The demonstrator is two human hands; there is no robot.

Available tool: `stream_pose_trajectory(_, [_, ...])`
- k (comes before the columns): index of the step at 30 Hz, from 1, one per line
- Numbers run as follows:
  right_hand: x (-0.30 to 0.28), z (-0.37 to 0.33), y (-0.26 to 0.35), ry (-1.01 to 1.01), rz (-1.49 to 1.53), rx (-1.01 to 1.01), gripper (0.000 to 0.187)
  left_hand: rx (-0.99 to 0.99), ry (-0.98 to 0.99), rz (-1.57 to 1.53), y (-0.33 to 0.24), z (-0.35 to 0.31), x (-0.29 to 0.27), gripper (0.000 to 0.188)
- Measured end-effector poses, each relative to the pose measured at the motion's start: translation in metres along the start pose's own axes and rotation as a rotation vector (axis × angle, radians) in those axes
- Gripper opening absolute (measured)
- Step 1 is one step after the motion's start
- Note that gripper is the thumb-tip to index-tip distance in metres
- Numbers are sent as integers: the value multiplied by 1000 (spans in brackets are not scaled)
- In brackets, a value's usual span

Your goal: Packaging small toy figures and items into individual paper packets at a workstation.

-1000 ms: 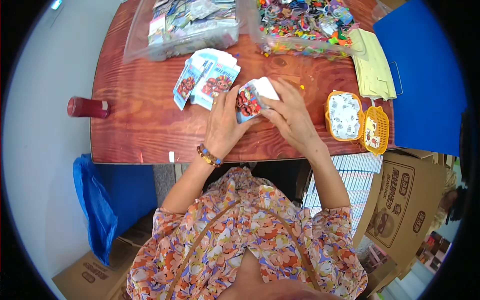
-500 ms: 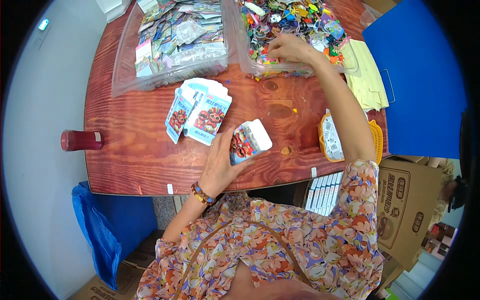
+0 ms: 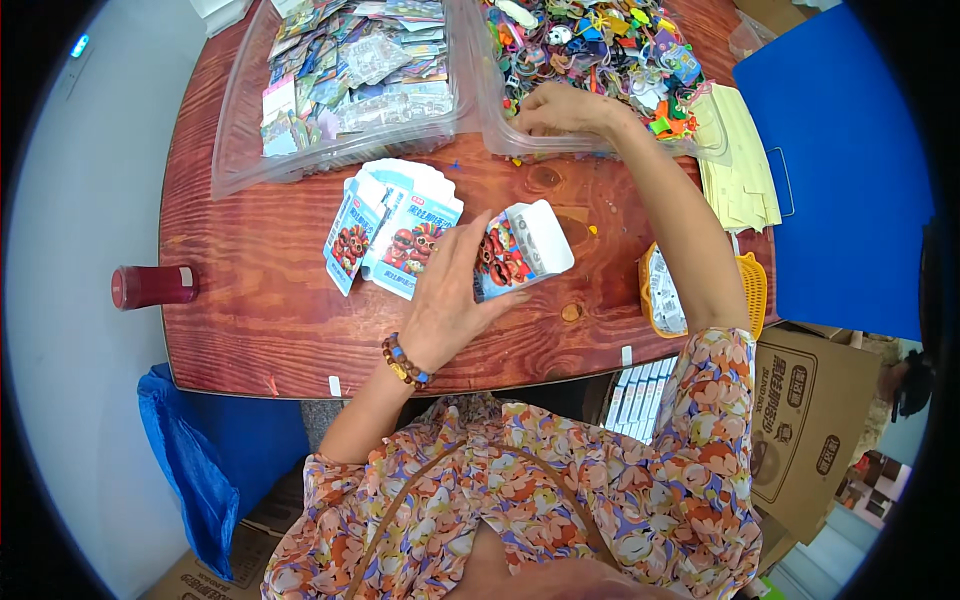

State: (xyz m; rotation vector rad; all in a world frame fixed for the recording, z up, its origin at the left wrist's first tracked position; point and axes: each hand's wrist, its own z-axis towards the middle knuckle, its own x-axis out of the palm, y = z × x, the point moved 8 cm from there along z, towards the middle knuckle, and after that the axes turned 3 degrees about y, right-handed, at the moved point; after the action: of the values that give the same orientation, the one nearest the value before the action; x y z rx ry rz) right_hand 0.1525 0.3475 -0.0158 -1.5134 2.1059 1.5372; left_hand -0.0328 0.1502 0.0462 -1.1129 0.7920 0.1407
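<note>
- Gripping the small blue box point(image 3: 506, 262), the left hand point(image 3: 447, 302) has it between fingers and thumb, just right of the palm.
- Curling among small toys point(image 3: 600, 55) in the clear bin point(image 3: 570, 146), the right hand point(image 3: 562, 108) may or may not hold something; I cannot tell.

likely packing workshop, binned trinkets point(image 3: 635, 50), flattened printed boxes point(image 3: 405, 245), cardboard cartons point(image 3: 808, 430)

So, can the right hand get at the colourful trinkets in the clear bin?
Seems so: the right hand is over the open-topped clear bin, right by the trinkets, and nothing visible blocks its way.
</note>
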Motion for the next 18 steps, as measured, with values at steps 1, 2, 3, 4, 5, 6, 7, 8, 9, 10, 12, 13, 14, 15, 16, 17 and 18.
stream_pose_trajectory(1, [3,1,0,43,-41,7,30,-2,23,-16,0,0,4,89])
stream_pose_trajectory(2, [2,2,1,44,-37,5,30,-4,26,-13,1,-1,7,89])
stream_pose_trajectory(3, [4,3,1,89,-29,20,30,-3,34,-22,2,-3,9,89])
stream_pose_trajectory(4, [5,2,0,132,-21,36,30,0,43,-32,3,-3,11,89])
stream_pose_trajectory(5, [4,-2,5,135,-19,33,30,-3,44,-29,4,-4,10,89])
stream_pose_trajectory(6, [-2,-11,12,92,-1,21,29,5,19,-11,3,-4,7,90])
stream_pose_trajectory(7, [-7,-21,18,47,16,11,28,14,-5,7,3,-3,5,90])
stream_pose_trajectory(8, [-12,-30,19,47,14,8,28,15,-8,9,1,-1,3,90])
stream_pose_trajectory(9, [-21,-41,23,-19,149,-75,28,-7,-21,16,2,2,1,91])
stream_pose_trajectory(10, [-30,-50,28,-85,283,-158,28,-29,-34,21,4,4,0,91])
stream_pose_trajectory(12, [-28,-76,48,-187,396,-265,28,-49,-72,-2,10,7,-4,90])
stream_pose_trajectory(13, [-32,-94,57,-298,511,-363,28,-61,-81,6,14,9,-5,89])
stream_pose_trajectory(14, [-31,-110,64,-298,509,-356,28,-68,-86,12,15,11,-6,88])
stream_pose_trajectory(15, [-27,-123,69,-271,445,-296,28,-48,-108,54,13,11,-7,88])
stream_pose_trajectory(16, [-21,-131,70,-241,382,-238,27,-57,-108,51,13,12,-6,88])
stream_pose_trajectory(17, [-13,-137,77,-255,403,-387,17,-25,-124,110,9,13,-6,88])
stream_pose_trajectory(18, [-4,-140,75,-251,408,-380,17,6,-140,169,5,13,-6,89])
